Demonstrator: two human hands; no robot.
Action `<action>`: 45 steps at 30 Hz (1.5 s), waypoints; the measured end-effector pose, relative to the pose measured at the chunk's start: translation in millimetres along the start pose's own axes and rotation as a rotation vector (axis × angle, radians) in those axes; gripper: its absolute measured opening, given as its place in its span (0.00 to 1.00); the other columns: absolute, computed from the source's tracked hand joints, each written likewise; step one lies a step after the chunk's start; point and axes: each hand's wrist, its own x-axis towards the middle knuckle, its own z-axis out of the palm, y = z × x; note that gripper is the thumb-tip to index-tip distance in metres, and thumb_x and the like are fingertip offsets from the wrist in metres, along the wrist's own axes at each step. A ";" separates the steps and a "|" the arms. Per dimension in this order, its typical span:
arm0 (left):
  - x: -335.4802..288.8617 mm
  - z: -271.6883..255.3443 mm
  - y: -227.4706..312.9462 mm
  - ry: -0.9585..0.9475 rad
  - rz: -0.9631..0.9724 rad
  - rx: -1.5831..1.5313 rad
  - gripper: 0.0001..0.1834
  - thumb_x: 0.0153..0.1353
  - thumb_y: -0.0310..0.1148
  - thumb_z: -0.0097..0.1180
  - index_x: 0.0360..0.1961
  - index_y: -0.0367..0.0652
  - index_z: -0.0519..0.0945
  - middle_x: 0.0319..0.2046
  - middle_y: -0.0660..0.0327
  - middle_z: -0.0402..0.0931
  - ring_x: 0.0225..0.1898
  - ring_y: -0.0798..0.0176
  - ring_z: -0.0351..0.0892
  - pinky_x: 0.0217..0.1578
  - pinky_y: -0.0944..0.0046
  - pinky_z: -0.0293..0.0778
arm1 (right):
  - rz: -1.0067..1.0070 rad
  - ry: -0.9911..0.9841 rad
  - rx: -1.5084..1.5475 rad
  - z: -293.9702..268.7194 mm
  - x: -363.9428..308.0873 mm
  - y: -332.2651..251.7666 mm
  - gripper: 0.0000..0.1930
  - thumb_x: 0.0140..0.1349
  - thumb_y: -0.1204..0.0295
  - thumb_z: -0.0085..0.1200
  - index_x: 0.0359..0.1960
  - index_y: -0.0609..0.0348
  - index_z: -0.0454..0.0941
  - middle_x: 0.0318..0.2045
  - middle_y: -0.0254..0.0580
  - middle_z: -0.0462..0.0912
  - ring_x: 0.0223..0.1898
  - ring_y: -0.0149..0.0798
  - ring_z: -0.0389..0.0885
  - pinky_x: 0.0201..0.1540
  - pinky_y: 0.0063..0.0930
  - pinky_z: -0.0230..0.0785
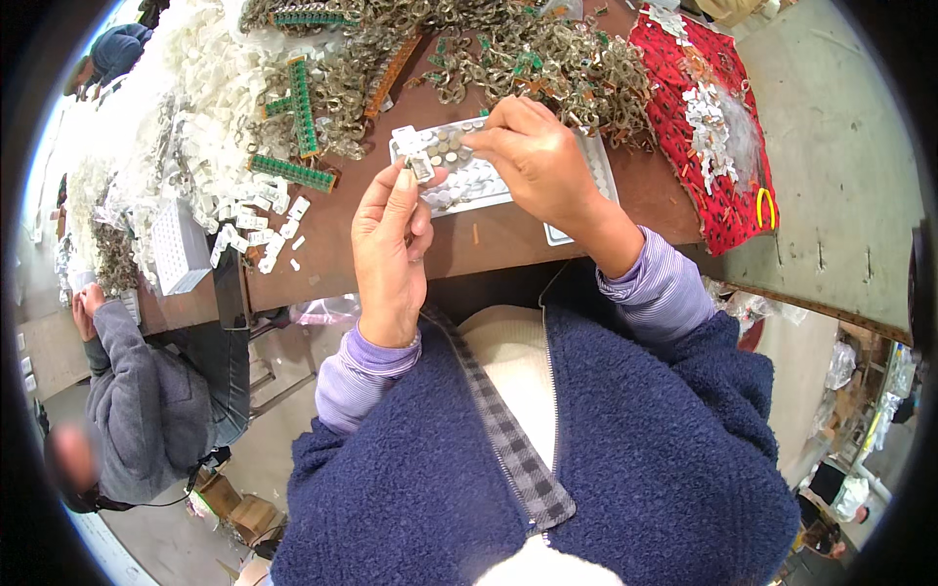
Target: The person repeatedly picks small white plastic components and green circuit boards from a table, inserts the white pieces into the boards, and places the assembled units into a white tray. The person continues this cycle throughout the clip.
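Observation:
My left hand (389, 249) is raised above the table edge, pinching a small white plastic piece (422, 168) with a metal part on it between thumb and fingers. Just behind it, a white tray (479, 207) holds several round metallic discs (447, 154) like button cells, along with small white pieces. My right hand (547, 164) reaches over the tray from the right. Its thumb and forefinger are pinched together beside the discs; whether anything sits between the tips I cannot make out. The hand hides part of the tray.
A large heap of white plastic parts (200, 78) covers the left. Metal clips (576, 73) pile up at the back, with green strips (303, 107) among them. On the right lies a red cloth (674, 127) bearing white pieces. Another person (147, 381) works at the left.

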 end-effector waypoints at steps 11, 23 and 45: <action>-4.8 -15.9 2.9 0.000 -0.022 -0.001 0.14 0.80 0.35 0.59 0.61 0.42 0.81 0.47 0.53 0.90 0.24 0.82 0.63 0.21 0.78 0.55 | 0.018 0.000 -0.112 15.2 4.1 -8.0 0.06 0.61 0.80 0.63 0.39 0.63 0.88 0.33 0.44 0.80 0.38 0.50 0.81 0.45 0.43 0.74; -3.1 8.4 -1.0 -0.001 -0.016 0.087 0.15 0.78 0.27 0.59 0.63 0.35 0.80 0.40 0.64 0.86 0.22 0.83 0.62 0.19 0.78 0.53 | 0.133 0.193 0.169 -14.9 -6.4 -39.1 0.08 0.56 0.79 0.69 0.36 0.59 0.83 0.37 0.46 0.82 0.41 0.55 0.83 0.46 0.47 0.76; -11.2 5.5 6.4 -0.156 -0.081 0.156 0.11 0.76 0.31 0.62 0.55 0.39 0.84 0.38 0.64 0.87 0.26 0.83 0.64 0.25 0.78 0.56 | 0.244 0.234 0.150 -19.4 -12.0 -38.7 0.13 0.64 0.86 0.64 0.49 0.62 0.89 0.40 0.44 0.88 0.41 0.43 0.87 0.47 0.35 0.78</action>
